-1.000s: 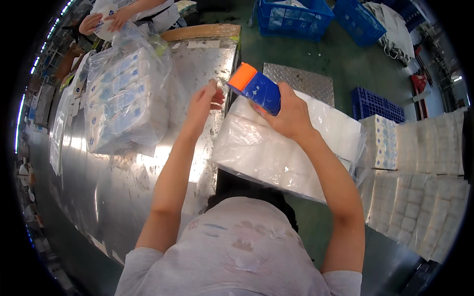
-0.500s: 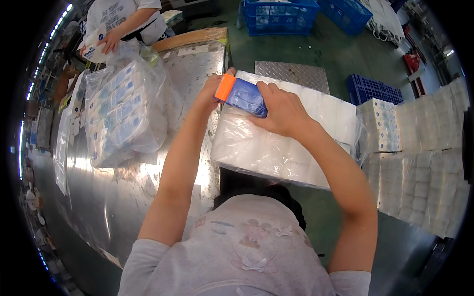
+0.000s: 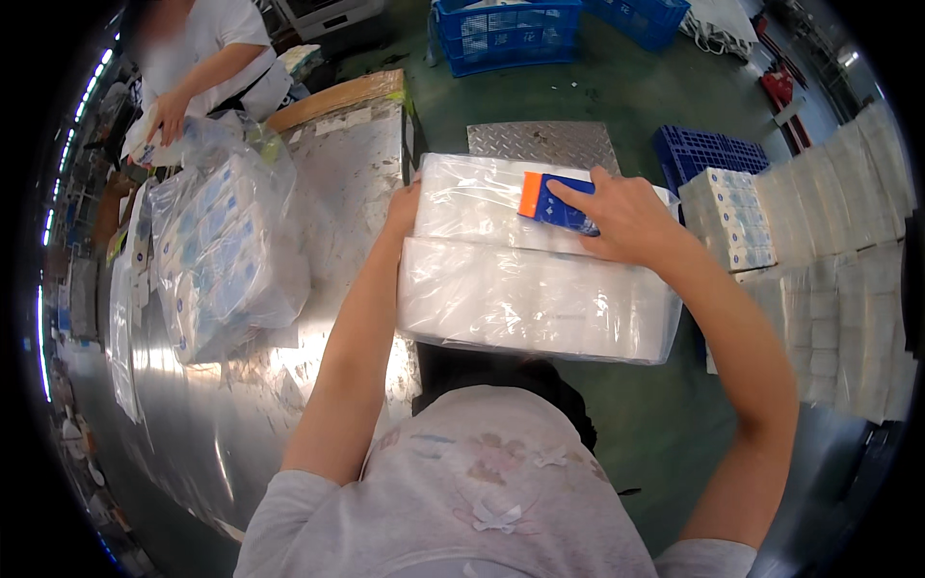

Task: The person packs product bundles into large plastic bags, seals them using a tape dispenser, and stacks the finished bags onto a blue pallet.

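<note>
In front of me is a large clear plastic-wrapped pack [image 3: 540, 299] of white paper bundles, in two rows with a seam between them. My right hand [image 3: 626, 217] is closed around a flat blue tool with an orange edge strip [image 3: 530, 196], which lies against the far row's plastic film. One finger stretches along the tool's top. At the pack's left end, my left hand [image 3: 405, 207] touches its side; most of those fingers are hidden.
A metal table [image 3: 347, 202] runs along my left, bearing a clear bag of tissue packs [image 3: 231, 255]. A co-worker's hand [image 3: 171, 116] is at that bag. Wrapped stacks [image 3: 829, 212] stand right. Blue crates [image 3: 506, 39] and a ridged metal plate [image 3: 544, 143] lie beyond.
The blue and orange tool has moved right, away from my left hand, and now lies on the film. My left hand has come down to the pack's left side, which now shows both rows.
</note>
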{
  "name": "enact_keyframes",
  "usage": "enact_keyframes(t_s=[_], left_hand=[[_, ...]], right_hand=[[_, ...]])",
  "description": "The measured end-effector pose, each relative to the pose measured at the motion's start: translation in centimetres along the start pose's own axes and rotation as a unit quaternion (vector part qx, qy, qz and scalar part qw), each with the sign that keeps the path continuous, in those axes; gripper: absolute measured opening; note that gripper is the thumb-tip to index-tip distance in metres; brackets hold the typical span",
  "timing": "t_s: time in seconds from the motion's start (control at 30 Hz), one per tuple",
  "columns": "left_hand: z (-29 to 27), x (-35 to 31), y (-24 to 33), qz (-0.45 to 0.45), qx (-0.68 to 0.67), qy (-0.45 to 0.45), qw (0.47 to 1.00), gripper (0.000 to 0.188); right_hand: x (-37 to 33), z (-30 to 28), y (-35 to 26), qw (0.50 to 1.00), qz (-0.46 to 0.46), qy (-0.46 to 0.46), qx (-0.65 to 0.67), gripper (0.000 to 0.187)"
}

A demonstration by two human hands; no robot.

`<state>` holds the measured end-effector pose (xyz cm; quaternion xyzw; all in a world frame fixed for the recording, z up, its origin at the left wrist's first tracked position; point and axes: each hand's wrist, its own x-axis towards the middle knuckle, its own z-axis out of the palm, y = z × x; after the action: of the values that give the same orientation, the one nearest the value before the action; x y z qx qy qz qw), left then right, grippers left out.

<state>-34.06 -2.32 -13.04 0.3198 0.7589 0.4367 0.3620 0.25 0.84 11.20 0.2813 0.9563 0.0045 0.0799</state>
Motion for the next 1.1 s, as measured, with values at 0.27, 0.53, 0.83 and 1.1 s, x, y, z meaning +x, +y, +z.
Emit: enact_keyframes(t_s=[0.27, 0.53, 0.83, 1.1], left_hand=[[-1.4, -5.9, 4.0, 0.164, 0.158, 0.165, 0.96, 0.028], [11.6, -28.7, 21.5, 0.782, 0.084, -0.197, 0.585, 0.019], [19.7, -26.4, 18.5, 0.403, 0.138, -0.328, 0.843, 0.029], [14.3, -24.1, 13.0, 0.488, 0.415, -0.093, 0.762, 0.069]], right_hand=[[1.0, 1.2, 1.8, 0.998, -0.032, 0.053, 0.014, 0.061], [4.9, -3.8, -0.2, 0.991, -0.067, -0.089, -0.072, 0.031], [7.0, -5.2, -3.5, 0.975, -0.073, -0.162, -0.135, 0.027], [-4.3, -2.3, 6.7, 0.988, -0.123, 0.079, 0.055, 0.068]])
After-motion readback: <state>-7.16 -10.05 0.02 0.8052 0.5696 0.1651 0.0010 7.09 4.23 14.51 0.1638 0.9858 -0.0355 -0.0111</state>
